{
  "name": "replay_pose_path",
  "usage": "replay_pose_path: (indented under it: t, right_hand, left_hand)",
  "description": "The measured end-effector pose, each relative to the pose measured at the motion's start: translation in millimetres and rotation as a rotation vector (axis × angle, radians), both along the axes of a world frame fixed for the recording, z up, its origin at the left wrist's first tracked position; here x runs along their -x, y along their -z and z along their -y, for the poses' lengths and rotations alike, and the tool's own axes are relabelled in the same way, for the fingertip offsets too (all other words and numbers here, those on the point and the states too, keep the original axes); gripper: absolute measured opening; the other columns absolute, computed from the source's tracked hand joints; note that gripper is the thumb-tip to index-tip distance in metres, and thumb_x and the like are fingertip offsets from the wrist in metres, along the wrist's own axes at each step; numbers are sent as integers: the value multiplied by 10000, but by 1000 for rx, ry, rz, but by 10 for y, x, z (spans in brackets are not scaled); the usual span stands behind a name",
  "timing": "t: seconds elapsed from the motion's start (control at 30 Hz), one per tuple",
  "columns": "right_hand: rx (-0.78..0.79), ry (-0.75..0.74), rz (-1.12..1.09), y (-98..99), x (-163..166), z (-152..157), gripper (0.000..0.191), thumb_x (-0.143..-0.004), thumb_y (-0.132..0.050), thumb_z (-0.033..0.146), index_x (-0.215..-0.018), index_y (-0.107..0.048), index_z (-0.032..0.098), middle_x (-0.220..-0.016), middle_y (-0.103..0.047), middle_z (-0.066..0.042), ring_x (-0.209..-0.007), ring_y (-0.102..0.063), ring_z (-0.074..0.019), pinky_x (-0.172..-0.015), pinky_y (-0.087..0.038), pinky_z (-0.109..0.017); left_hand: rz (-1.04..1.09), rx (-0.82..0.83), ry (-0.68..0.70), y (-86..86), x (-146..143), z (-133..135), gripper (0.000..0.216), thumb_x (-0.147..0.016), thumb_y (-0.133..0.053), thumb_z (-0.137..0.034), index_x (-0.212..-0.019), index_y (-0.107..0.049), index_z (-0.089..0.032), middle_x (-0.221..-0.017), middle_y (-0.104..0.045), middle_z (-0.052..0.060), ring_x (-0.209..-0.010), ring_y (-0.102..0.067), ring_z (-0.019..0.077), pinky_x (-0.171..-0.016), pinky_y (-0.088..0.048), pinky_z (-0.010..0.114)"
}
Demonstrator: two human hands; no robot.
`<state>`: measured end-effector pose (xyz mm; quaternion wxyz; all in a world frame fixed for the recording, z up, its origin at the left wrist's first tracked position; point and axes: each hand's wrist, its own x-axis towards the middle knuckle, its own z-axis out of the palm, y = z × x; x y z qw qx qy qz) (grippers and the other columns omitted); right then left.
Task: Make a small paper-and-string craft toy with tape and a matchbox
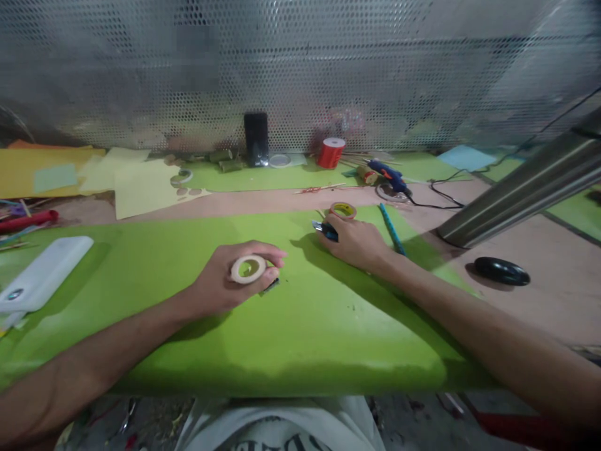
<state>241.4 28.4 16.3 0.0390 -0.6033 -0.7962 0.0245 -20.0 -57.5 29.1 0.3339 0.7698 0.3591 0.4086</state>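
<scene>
My left hand (230, 274) is curled around a beige ring that looks like a roll of masking tape (260, 269), held above the green sheet (291, 338). Its fingertip and thumb come close together, and a small dark piece (271, 286) shows beneath the thumb. My right hand (355, 241) rests further off on the sheet, its fingers closed on a utility knife (330, 232) with a dark blue handle. Just beyond that hand lies a reddish tape roll (350, 216). To its right is a blue patterned pencil-like stick (392, 229).
A white power bank (47, 272) lies at left. Along the back are paper sheets (145, 185), a phone (256, 139), a red spool (331, 153) and a glue gun (389, 176) with a cord. A metal post (511, 188) and a black mouse-like object (501, 271) stand at right.
</scene>
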Motion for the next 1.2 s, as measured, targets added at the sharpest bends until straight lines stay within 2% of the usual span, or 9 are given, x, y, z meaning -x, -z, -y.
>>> replay_pose_path:
  t: [0.13,0.23,0.3,0.37,0.5,0.67,0.8,1.0,1.2]
  right_hand:
    - [-95,-159,-418,-265,89,306,210,-904,-473,414,-922,-590,241,-832,-684,-71,-721,-621,-226,-668,-460,-349]
    - [-42,-357,-706,-440,159,567,210,-895,-526,483,-882,-594,285,-680,-633,8,-560,-548,-160,-545,-427,-298]
    - [-46,-439,-750,-478,183,678,150,-886,-569,435,-936,-615,301,-688,-657,25,-514,-539,-141,-505,-414,-287]
    - [-88,-523,-711,-462,182,722,141,-873,-591,334,-1006,-627,304,-796,-715,15,-576,-606,-141,-549,-462,-287]
    - [-180,-712,-549,-401,137,683,338,-831,-519,163,-1133,-615,281,-992,-754,-18,-800,-704,-158,-688,-526,-281]
    - [-405,-927,-422,-418,102,622,386,-814,-445,68,-1175,-554,150,-839,-723,-50,-664,-650,-144,-576,-441,-252]
    - [-505,-968,-325,-444,102,615,337,-847,-434,55,-1165,-518,128,-777,-683,-39,-611,-598,-132,-565,-407,-250]
    - [-664,-989,-159,-414,111,601,227,-931,-401,61,-1125,-509,112,-704,-640,-21,-590,-579,-146,-546,-389,-269]
    - [-601,-994,-268,-345,129,584,251,-889,-457,40,-1123,-491,126,-738,-667,-26,-603,-585,-129,-562,-420,-252]
  left_hand:
    - [-260,-421,13,78,23,-31,407,-862,-685,-189,-1251,-670,-307,-955,-796,36,-730,-695,174,-719,-475,344]
    - [-382,-520,7,86,25,-27,432,-875,-654,-192,-1293,-647,-305,-945,-797,34,-727,-678,173,-704,-450,330]
    - [-409,-572,2,68,14,-17,410,-887,-644,-211,-1286,-652,-304,-916,-797,28,-711,-669,167,-687,-442,315]
    - [-402,-644,9,47,-4,-12,405,-899,-634,-205,-1292,-647,-304,-910,-796,24,-704,-668,160,-675,-442,303]
    - [-365,-750,19,35,-34,-20,449,-911,-631,-179,-1343,-596,-296,-922,-794,13,-697,-672,144,-666,-458,285]
    - [-364,-805,3,59,-36,-21,618,-892,-660,-122,-1465,-445,-209,-888,-784,11,-692,-664,131,-672,-480,273]
    - [-374,-770,19,58,-31,0,650,-906,-656,-149,-1497,-400,-240,-910,-787,4,-729,-679,128,-703,-488,268]
    - [-398,-762,22,89,-17,-14,441,-914,-633,-167,-1347,-553,-185,-948,-787,31,-727,-676,129,-710,-476,280]
    - [-415,-760,13,89,-12,-7,405,-919,-630,-178,-1321,-575,-185,-939,-788,34,-759,-683,137,-728,-479,284]
